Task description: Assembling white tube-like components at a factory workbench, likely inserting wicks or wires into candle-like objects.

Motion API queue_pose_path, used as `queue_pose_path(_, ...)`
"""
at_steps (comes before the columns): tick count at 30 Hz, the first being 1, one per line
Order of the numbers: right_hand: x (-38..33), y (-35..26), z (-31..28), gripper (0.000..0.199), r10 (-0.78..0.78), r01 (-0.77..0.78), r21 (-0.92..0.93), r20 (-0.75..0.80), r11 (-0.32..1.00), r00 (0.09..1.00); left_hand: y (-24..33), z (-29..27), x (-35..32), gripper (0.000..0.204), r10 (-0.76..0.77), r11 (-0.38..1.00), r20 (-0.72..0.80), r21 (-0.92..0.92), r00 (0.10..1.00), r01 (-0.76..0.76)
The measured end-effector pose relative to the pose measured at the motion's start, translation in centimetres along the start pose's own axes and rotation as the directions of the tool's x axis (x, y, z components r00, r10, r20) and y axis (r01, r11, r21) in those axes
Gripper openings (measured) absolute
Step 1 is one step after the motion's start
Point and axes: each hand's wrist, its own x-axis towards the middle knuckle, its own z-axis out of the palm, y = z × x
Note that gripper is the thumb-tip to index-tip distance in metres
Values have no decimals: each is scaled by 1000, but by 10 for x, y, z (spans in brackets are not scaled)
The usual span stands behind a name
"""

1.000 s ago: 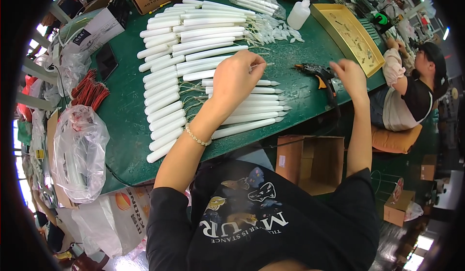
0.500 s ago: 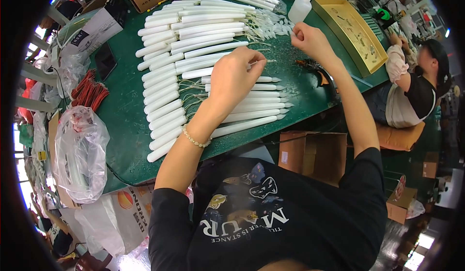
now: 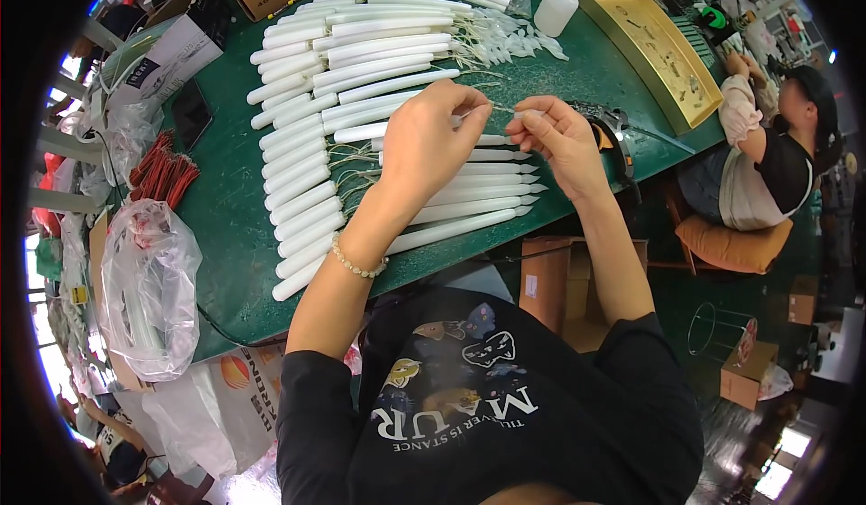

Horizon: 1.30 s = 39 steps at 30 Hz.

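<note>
My left hand [image 3: 426,140] is closed in a pinch above the rows of white candle-shaped tubes [image 3: 302,200]. Thin pale wires [image 3: 500,108] stick out from its fingertips toward the right. Beside them my right hand [image 3: 561,144] is closed too, thumb and fingertips together at the wire ends; whatever small thing it pinches is hidden. One white tube [image 3: 359,133] lies partly under my left hand. Several finished-looking candles with pointed clear tips [image 3: 487,191] lie below the hands. Loose wires [image 3: 356,164] trail from the tubes. A heap of small clear flame-shaped pieces [image 3: 519,41] lies beyond.
A white squeeze bottle [image 3: 556,9] and a shallow yellow tray [image 3: 649,59] with small parts stand at the back right. Black-and-orange pliers [image 3: 617,144] lie near the table edge. Red wires [image 3: 165,171], a phone [image 3: 191,115] and a plastic bag [image 3: 149,280] are left. A co-worker [image 3: 762,158] sits right.
My right hand has come from beside the clear pieces and the bottle down and toward me, to meet my left fingertips. My left hand has barely moved and keeps its pinch.
</note>
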Motion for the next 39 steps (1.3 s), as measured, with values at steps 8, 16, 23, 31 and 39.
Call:
queue_pose_path(8,0,7,1,23,-40,41,48,-31,998,999,-2,2,-1,12,30,999,-40,-25,999,-31)
queue_pose_path(16,-1,6,-1,23,-18,20,103,-20,995,1000,-1,1,-1,12,25,1000,-45,-16,999,-26)
queue_pose_path(23,0,5,3,24,-11,11,89,-6,996,1000,0,2,-1,12,13,1000,-18,6,1000,-13)
queue_pose_path(31,0,2,4,22,9,-7,75,-27,997,1000,-4,6,-2,10,44,999,-5,-12,999,-44)
queue_pose_path(39,2,6,9,21,-14,14,3,-12,1000,1000,-5,7,-3,10,54,998,9,40,999,-54)
